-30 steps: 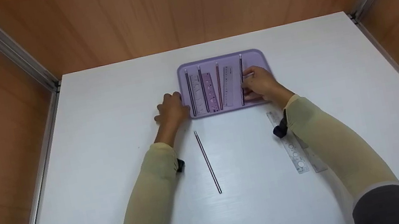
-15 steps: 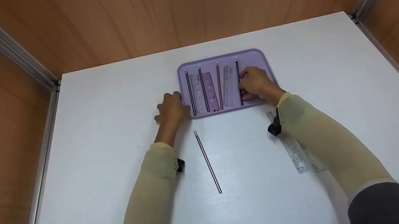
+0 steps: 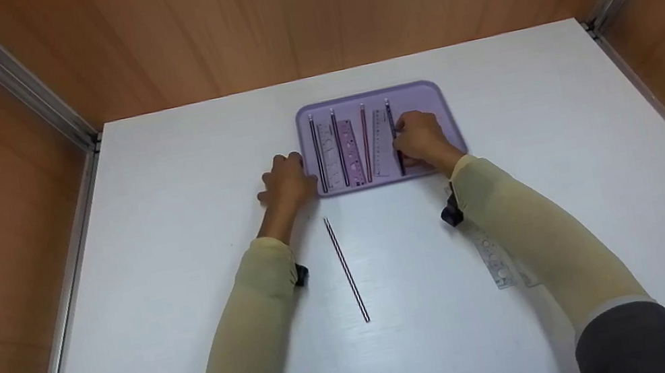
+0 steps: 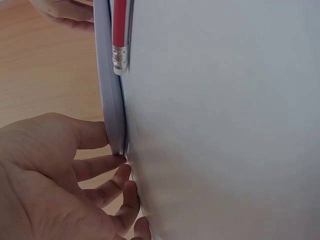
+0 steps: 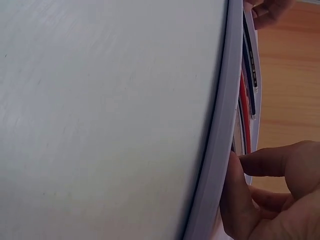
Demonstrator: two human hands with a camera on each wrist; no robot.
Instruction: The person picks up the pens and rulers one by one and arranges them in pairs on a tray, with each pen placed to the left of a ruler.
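No brand or legible writing is seen anywhere; the ruler markings are too small to be read.

A purple tray (image 3: 436, 96) is set on the white table (image 3: 166, 175), toward the far middle. In it, pencils and rulers are laid side by side, lengthwise away from the person: two dark pencils at the left, a clear ruler (image 3: 329, 154) between them, a pink ruler (image 3: 352, 152), a reddish pencil (image 3: 363, 133), another clear ruler (image 3: 378, 144), then a dark pencil (image 3: 393, 128) at the right.

The right hand (image 3: 423, 139) is placed inside the tray, over its right part. Its fingers are curled and the fingertips are held against the rightmost dark pencil; whether the pencil is pinched or only touched cannot be told. In the right wrist view, the thumb (image 5: 237, 195) is seen pressed along the tray's near rim.

The left hand (image 3: 285, 181) is rested on the table at the tray's left near corner. In the left wrist view, its fingers (image 4: 97, 167) are seen slightly bent and loosely spread, with the tips touching the tray's edge; nothing is gripped.

A loose pencil (image 3: 345, 270) is left on the table in front of the tray, between the forearms. A clear ruler (image 3: 498, 263) is lying on the table partly under the right forearm.
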